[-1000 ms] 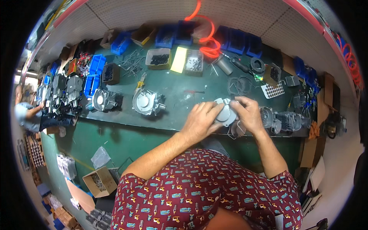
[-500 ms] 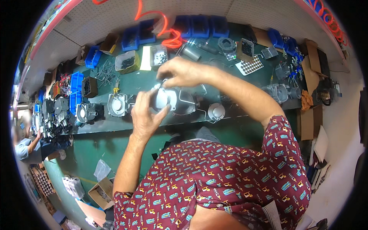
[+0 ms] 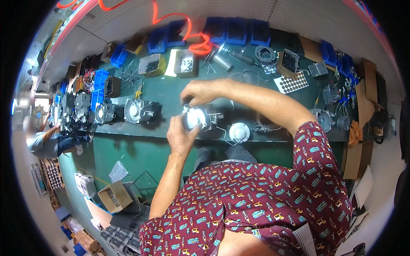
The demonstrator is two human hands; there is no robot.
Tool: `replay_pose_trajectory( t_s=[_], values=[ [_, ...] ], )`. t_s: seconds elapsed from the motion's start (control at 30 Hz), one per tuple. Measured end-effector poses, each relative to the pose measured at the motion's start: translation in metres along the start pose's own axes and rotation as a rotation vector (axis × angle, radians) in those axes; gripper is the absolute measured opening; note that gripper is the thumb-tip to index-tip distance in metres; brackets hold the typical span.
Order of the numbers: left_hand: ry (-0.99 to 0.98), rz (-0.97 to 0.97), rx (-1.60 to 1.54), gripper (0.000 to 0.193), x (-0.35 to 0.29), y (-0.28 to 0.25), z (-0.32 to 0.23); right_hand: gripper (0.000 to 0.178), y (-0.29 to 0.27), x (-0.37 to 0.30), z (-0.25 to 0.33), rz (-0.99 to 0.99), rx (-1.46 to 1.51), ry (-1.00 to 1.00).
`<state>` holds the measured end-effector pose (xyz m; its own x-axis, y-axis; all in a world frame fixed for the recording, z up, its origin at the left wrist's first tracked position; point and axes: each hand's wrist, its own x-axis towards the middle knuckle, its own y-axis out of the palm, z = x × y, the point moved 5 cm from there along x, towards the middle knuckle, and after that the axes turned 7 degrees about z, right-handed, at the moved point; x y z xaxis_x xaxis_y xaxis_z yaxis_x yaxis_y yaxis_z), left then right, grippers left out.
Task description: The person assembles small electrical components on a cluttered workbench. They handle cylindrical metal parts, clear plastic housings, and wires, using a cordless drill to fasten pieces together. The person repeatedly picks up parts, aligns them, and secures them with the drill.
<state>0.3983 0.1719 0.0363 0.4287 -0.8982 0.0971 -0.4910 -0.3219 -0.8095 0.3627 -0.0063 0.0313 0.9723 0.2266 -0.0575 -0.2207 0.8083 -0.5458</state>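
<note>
My left hand (image 3: 181, 137) grips a shiny round metal cover (image 3: 195, 118), thumb at its near rim and fingers along its left side. Just beyond the far rim, my right hand (image 3: 200, 92) has its fingers bent and pinched together. What those fingertips hold, if anything, is hidden. Behind the cover, a grey metal housing partly shows. To the right, a similar round metal part (image 3: 239, 132) lies by the near table edge with a bent metal tube beside it. Finned motor housings (image 3: 134, 110) stand to the left of my hands.
Blue bins (image 3: 215, 30) line the back of the green table, below a red coiled hose (image 3: 199, 44). Open boxes of small parts (image 3: 149, 66) sit before them. A sheet of dark round pieces (image 3: 291, 82) lies at right. Another person (image 3: 45, 141) works at far left.
The whole view has shifted, so the bench things appear farther right. Both hands stay at the same metal cover, my right hand still pinching at its far rim.
</note>
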Motion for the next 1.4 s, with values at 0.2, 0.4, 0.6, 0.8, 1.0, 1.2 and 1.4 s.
replay_pose_trajectory(
  t_s=[0.2, 0.4, 0.6, 0.8, 1.0, 1.2, 1.4],
  values=[
    [-0.045, 0.067, 0.071, 0.054, 0.001, 0.034, 0.012, 0.029, 0.018, -0.004, -0.04, -0.009, -0.037, 0.011],
    [-0.079, 0.122, 0.075, 0.053, 0.007, 0.038, 0.019, 0.029, 0.017, -0.002, -0.044, -0.005, -0.046, 0.015],
    [-0.062, 0.156, 0.086, 0.055, 0.01, 0.034, 0.015, 0.029, 0.013, -0.007, -0.041, -0.005, -0.071, 0.025],
    [-0.058, 0.265, 0.111, 0.057, 0.014, 0.036, 0.016, 0.026, 0.013, -0.006, -0.036, 0.048, -0.136, 0.052],
    [-0.049, 0.239, 0.116, 0.058, 0.014, 0.036, 0.015, 0.026, 0.011, -0.006, -0.029, 0.053, -0.146, 0.079],
    [-0.04, 0.245, 0.121, 0.058, 0.016, 0.037, 0.014, 0.028, 0.012, -0.006, -0.029, 0.04, -0.185, 0.064],
    [-0.075, 0.308, 0.16, 0.059, 0.017, 0.039, 0.014, 0.026, 0.017, -0.006, -0.035, 0.04, -0.24, 0.052]
  ],
)
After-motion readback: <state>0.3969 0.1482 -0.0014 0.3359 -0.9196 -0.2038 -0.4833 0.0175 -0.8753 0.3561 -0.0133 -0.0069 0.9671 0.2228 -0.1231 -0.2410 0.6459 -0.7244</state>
